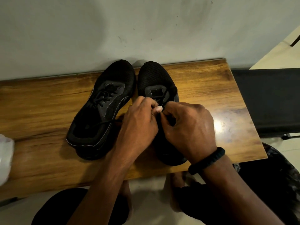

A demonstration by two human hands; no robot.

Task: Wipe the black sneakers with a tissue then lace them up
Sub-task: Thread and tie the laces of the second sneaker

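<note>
Both hands meet over the right shoe point(155, 78). The left hand point(139, 125) and right hand point(190, 127) are curled, their fingertips close together, and pinch its lace point(163, 96) just below the lowest eyelets. The grip is this narrow probably because the lace is thin and has to be steered through small holes. How the strand runs under the fingers is hidden.

Both black shoes stand side by side on the table point(40, 103), toes to the wall point(146, 30) and heels toward the person, so each tongue opens upward within easy reach. The left shoe point(103, 104) is tilted a little leftward. It looks threaded, though a loose end point(107, 122) trails across its opening, so it seems untied.

No tissue is in either hand, which suggests the wiping is done and the lacing is underway. A white bundle point(5, 153) lies at the table's left edge; whether it is tissue I cannot tell.
</note>
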